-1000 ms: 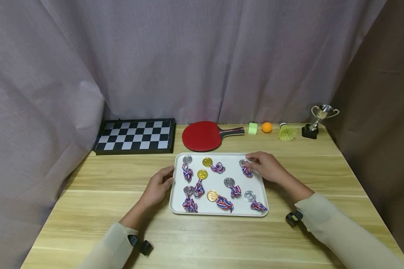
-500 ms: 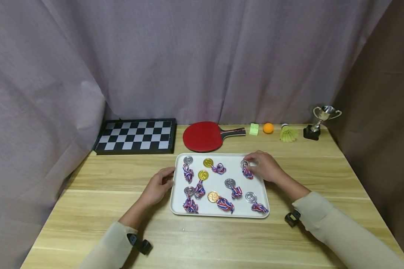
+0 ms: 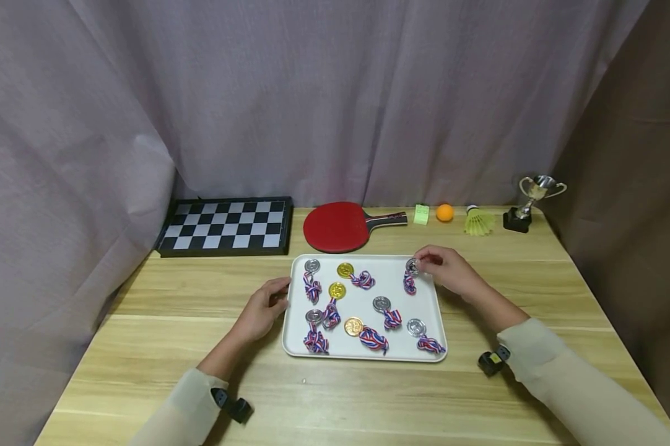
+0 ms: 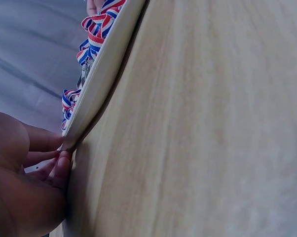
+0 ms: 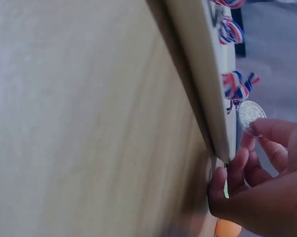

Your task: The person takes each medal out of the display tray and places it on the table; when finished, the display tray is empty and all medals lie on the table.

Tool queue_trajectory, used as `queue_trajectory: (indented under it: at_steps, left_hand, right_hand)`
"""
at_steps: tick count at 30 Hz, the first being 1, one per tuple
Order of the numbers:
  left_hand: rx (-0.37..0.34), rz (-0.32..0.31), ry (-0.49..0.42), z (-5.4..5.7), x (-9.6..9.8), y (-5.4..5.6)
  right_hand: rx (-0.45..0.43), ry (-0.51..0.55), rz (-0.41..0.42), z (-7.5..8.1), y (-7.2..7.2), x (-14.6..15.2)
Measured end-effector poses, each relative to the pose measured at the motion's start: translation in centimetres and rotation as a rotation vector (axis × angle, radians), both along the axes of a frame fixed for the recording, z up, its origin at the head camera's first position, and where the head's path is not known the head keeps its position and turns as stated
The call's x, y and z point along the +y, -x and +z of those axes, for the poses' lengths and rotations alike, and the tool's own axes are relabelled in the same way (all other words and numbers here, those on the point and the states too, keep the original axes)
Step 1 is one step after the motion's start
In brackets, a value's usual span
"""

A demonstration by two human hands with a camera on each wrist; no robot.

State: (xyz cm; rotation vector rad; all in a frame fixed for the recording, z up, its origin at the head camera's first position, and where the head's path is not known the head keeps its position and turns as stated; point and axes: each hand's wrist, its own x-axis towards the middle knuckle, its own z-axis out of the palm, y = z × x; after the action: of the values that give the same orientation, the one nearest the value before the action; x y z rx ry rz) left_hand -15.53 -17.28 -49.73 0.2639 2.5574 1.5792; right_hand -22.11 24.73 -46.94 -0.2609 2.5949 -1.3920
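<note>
Tray (image 3: 391,275) of medals (image 3: 354,326), low in the centre of the frame. Left hand (image 3: 265,310) at its left edge, unclear whether gripping or merely touching; right hand (image 3: 449,272) near its upper-right corner, pinching a silver medal (image 5: 251,114). Apparently at the step of positioning that medal; next, probably best to lower it flat, ribbon (image 3: 410,284) trailing below, then release.

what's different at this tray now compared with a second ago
The right hand and the silver medal it holds have shifted right and slightly away from the person, nearer the far right corner of the tray. The left hand stays at the tray's left edge; the other medals stay put.
</note>
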Motion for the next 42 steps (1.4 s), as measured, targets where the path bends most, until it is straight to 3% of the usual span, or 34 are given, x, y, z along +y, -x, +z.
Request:
queue_trajectory:
  at_steps: [3,10,19,22,27,30,36,42]
  left_hand:
    - [0.003,0.001,0.003,-0.1,0.1,0.0]
    - [0.008,-0.007,-0.011,-0.1,0.0,0.1]
    - [0.009,-0.017,-0.024,0.0,-0.1,0.1]
    - [0.013,-0.016,-0.027,0.0,-0.2,0.1]
    - [0.007,-0.009,-0.012,-0.1,-0.1,0.0]
    - [-0.001,-0.001,-0.011,-0.2,0.0,0.0]
    - [0.001,-0.004,-0.017,-0.5,0.0,0.1]
    - [0.01,-0.002,-0.012,-0.6,-0.2,0.1]
  right_hand:
    - [-0.042,0.08,-0.017,0.6,-0.2,0.6]
    - [-0.129,0.403,-0.02,1.7,-0.2,2.4]
    - [-0.188,0.502,-0.002,2.5,1.4,6.6]
    - [-0.166,0.414,-0.004,2.1,2.1,7.8]
    - [-0.054,0.041,-0.028,0.9,3.3,8.7]
    - [0.014,-0.097,-0.011,0.1,3.8,8.7]
    - [0.087,-0.2,0.027,-1.1,4.5,8.5]
    - [0.075,-0.204,0.039,-1.8,4.3,8.1]
